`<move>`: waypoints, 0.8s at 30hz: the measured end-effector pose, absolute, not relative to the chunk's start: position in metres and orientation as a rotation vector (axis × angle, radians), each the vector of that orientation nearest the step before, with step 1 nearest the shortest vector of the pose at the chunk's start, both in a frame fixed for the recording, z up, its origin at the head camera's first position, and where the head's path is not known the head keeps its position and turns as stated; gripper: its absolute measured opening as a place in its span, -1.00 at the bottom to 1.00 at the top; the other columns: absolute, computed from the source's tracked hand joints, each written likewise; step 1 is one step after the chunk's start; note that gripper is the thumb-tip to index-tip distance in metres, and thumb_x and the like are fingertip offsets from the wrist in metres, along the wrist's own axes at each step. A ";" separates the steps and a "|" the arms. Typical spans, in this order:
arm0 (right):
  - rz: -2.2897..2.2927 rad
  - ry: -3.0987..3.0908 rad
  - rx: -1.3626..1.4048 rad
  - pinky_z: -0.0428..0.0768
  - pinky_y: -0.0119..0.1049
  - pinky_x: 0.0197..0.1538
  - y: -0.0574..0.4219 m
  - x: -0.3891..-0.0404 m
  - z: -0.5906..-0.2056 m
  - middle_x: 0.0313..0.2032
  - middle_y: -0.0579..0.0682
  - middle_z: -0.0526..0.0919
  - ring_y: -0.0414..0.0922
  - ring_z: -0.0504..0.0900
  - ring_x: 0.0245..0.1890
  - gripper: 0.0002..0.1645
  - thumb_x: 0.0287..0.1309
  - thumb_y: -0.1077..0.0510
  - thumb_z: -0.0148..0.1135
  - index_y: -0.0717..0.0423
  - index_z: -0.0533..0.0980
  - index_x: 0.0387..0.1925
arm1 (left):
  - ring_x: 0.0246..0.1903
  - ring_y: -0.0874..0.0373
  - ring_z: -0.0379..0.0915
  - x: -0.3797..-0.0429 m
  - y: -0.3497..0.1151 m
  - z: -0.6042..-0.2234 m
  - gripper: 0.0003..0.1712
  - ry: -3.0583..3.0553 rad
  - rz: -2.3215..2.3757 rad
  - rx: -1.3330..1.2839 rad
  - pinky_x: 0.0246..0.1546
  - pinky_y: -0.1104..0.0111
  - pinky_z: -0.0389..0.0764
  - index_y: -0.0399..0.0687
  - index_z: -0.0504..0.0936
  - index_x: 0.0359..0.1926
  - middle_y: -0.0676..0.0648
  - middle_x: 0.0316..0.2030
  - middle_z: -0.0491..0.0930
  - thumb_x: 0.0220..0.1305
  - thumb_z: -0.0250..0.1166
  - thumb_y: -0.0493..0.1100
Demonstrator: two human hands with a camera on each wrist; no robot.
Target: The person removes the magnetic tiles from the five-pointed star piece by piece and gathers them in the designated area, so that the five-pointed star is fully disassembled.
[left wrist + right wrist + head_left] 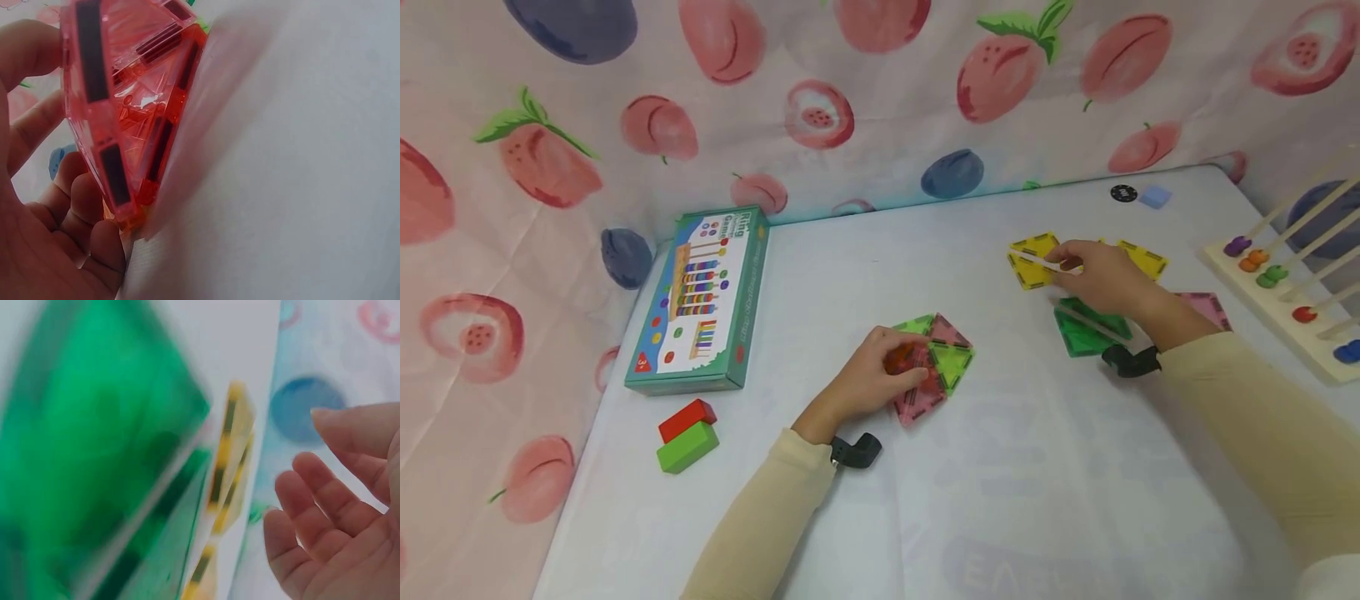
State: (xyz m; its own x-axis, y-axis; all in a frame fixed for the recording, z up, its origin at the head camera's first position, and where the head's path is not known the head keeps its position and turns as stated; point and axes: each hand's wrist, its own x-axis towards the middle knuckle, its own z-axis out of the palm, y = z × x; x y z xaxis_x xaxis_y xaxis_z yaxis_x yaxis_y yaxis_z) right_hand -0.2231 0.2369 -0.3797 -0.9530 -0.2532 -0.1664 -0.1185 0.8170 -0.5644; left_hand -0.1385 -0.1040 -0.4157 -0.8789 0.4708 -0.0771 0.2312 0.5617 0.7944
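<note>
My left hand (871, 377) grips a built shape of translucent magnetic tiles (951, 364) in pink, orange and light green, low over the table. In the left wrist view its fingers curl against the pink tile (97, 119), and an orange tile (140, 125) adjoins it. Farther right, my right hand (1105, 275) hovers among loose tiles, thumb and fingers apart, with nothing between them in the right wrist view. Nearest it are yellow tiles (1033, 254) and a green tile (1086, 332); the green one looms blurred in the right wrist view.
A ring-game box (703, 300) lies at the left, with red (687, 419) and green (688, 447) blocks before it. At the right stands a wooden peg rack (1285, 304) with coloured pieces. A pink tile (1206, 310), black disc (1123, 193) and blue square (1155, 197) lie nearby.
</note>
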 end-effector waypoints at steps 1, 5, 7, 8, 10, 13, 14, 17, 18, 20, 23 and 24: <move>-0.864 2.768 -0.330 0.38 0.00 -0.08 0.233 -0.217 -0.379 -0.06 0.13 0.47 0.06 0.39 -0.07 -0.57 0.18 -0.02 0.07 0.09 0.40 0.03 | -0.13 0.21 0.22 -0.138 -0.104 -0.416 -0.51 2.518 1.215 0.573 -0.11 0.27 0.31 0.30 0.44 0.08 0.07 -0.12 0.27 0.08 0.21 0.16; -0.919 2.722 -0.509 0.45 -0.08 -0.13 0.209 -0.188 -0.381 -0.15 0.02 0.54 -0.04 0.48 -0.17 -0.63 0.13 0.03 0.16 0.08 0.45 -0.04 | -0.12 0.20 0.23 -0.137 -0.106 -0.415 -0.49 2.524 1.202 0.532 -0.08 0.24 0.32 0.30 0.41 0.10 0.07 -0.10 0.27 0.09 0.19 0.17; -0.935 2.653 -0.594 0.46 -0.12 -0.13 0.194 -0.173 -0.385 -0.16 -0.02 0.55 -0.08 0.50 -0.18 -0.63 0.11 0.03 0.18 0.07 0.46 -0.04 | -0.11 0.20 0.24 -0.138 -0.105 -0.415 -0.48 2.531 1.204 0.521 -0.07 0.24 0.32 0.28 0.40 0.11 0.08 -0.09 0.28 0.10 0.19 0.18; -0.924 2.616 -0.630 0.46 -0.13 -0.12 0.187 -0.165 -0.386 -0.15 -0.04 0.55 -0.10 0.50 -0.18 -0.61 0.11 0.02 0.18 0.06 0.45 -0.03 | -0.11 0.20 0.24 -0.138 -0.105 -0.416 -0.48 2.535 1.205 0.520 -0.07 0.24 0.32 0.27 0.40 0.11 0.08 -0.08 0.28 0.10 0.18 0.18; -0.899 2.539 -0.697 0.44 -0.14 -0.06 0.173 -0.151 -0.390 -0.10 -0.07 0.54 -0.12 0.48 -0.10 -0.55 0.10 -0.02 0.18 0.04 0.43 0.02 | -0.12 0.21 0.24 -0.139 -0.104 -0.416 -0.50 2.549 1.207 0.519 -0.08 0.25 0.33 0.25 0.42 0.10 0.08 -0.08 0.29 0.12 0.17 0.18; -0.903 2.466 -0.752 0.38 -0.12 0.03 0.156 -0.137 -0.393 0.01 -0.09 0.48 -0.12 0.41 0.03 -0.46 0.08 -0.08 0.19 0.02 0.39 0.08 | -0.15 0.23 0.25 -0.139 -0.103 -0.417 -0.54 2.579 1.209 0.523 -0.13 0.28 0.35 0.22 0.44 0.08 0.09 -0.09 0.31 0.16 0.14 0.16; -0.911 2.462 -0.758 0.36 -0.11 0.04 0.152 -0.134 -0.394 0.04 -0.09 0.46 -0.11 0.38 0.06 -0.44 0.08 -0.09 0.18 0.02 0.38 0.10 | -0.16 0.23 0.26 -0.138 -0.103 -0.417 -0.55 2.589 1.210 0.527 -0.14 0.29 0.36 0.22 0.45 0.08 0.10 -0.10 0.32 0.17 0.14 0.14; -0.950 2.483 -0.740 0.35 -0.08 0.05 0.143 -0.131 -0.395 0.07 -0.09 0.44 -0.08 0.35 0.10 -0.44 0.09 -0.07 0.18 0.00 0.36 0.12 | -0.18 0.24 0.27 -0.136 -0.104 -0.416 -0.57 2.622 1.206 0.551 -0.18 0.33 0.37 0.17 0.46 0.08 0.10 -0.11 0.35 0.20 0.13 0.11; -0.959 2.491 -0.736 0.35 -0.08 0.06 0.141 -0.132 -0.395 0.08 -0.08 0.43 -0.07 0.35 0.11 -0.44 0.10 -0.05 0.18 0.00 0.35 0.13 | -0.17 0.25 0.27 -0.135 -0.104 -0.416 -0.57 2.638 1.201 0.556 -0.17 0.34 0.37 0.16 0.47 0.08 0.10 -0.10 0.35 0.20 0.13 0.10; -0.959 2.496 -0.731 0.32 -0.07 0.08 0.137 -0.134 -0.396 0.09 -0.08 0.42 -0.07 0.32 0.14 -0.43 0.10 -0.04 0.18 -0.01 0.32 0.15 | -0.17 0.25 0.27 -0.133 -0.106 -0.413 -0.58 2.669 1.205 0.560 -0.17 0.35 0.37 0.11 0.51 0.06 0.08 -0.11 0.35 0.19 0.15 0.07; -0.939 2.489 -0.731 0.25 -0.05 0.13 0.128 -0.141 -0.397 0.13 -0.09 0.38 -0.09 0.25 0.19 -0.41 0.12 -0.07 0.15 -0.05 0.29 0.18 | -0.14 0.23 0.26 -0.129 -0.109 -0.410 -0.65 2.716 1.218 0.566 -0.17 0.35 0.37 0.04 0.58 -0.03 0.04 -0.11 0.35 0.18 0.19 0.01; -0.930 2.487 -0.733 0.23 -0.04 0.14 0.125 -0.144 -0.398 0.15 -0.09 0.36 -0.09 0.23 0.20 -0.40 0.13 -0.10 0.12 -0.06 0.28 0.19 | -0.13 0.22 0.26 -0.128 -0.109 -0.409 -0.68 2.721 1.221 0.577 -0.16 0.34 0.38 0.02 0.61 -0.06 0.03 -0.10 0.35 0.18 0.20 -0.01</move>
State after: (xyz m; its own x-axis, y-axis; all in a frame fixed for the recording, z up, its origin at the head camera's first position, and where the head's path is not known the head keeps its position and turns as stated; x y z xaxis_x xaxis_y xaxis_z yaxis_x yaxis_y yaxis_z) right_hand -0.1436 0.1246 -0.3982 -0.7896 -0.5903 -0.1676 -0.3356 0.6441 -0.6874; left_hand -0.1277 -0.1094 -0.4086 -0.9227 0.3810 0.0589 0.2973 0.6057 0.7381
